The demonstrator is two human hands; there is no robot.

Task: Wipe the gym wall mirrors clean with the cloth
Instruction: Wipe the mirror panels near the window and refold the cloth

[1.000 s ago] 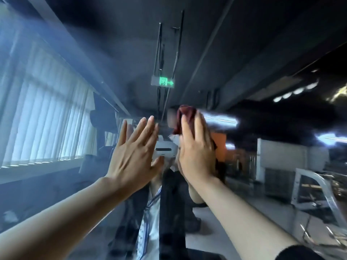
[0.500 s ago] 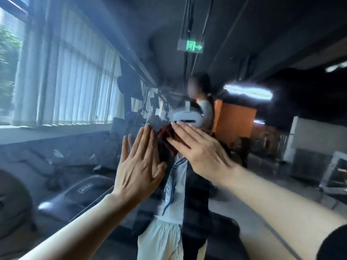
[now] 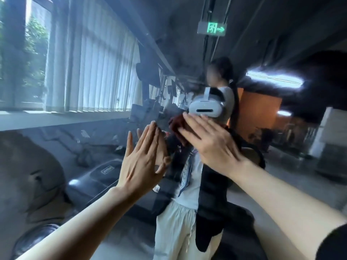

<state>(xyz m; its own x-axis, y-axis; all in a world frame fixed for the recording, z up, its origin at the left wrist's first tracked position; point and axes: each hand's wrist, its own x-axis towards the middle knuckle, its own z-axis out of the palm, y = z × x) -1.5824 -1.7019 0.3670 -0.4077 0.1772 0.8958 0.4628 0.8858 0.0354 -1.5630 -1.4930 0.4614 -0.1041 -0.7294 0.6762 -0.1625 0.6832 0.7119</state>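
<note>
The dark red cloth [image 3: 177, 124] lies flat against the mirror [image 3: 78, 143], pinned under the straight fingers of the right hand [image 3: 210, 141], so wiping looks to be under way rather than finished. Just left of it the left hand [image 3: 144, 162] rests spread, palm to the glass, holding nothing. The glass around both hands shows a hazy, streaky film, heaviest up and to the left, so most of the surface seemingly remains to be cleaned.

Green exit sign [image 3: 212, 29] — mirrored arrow
</note>
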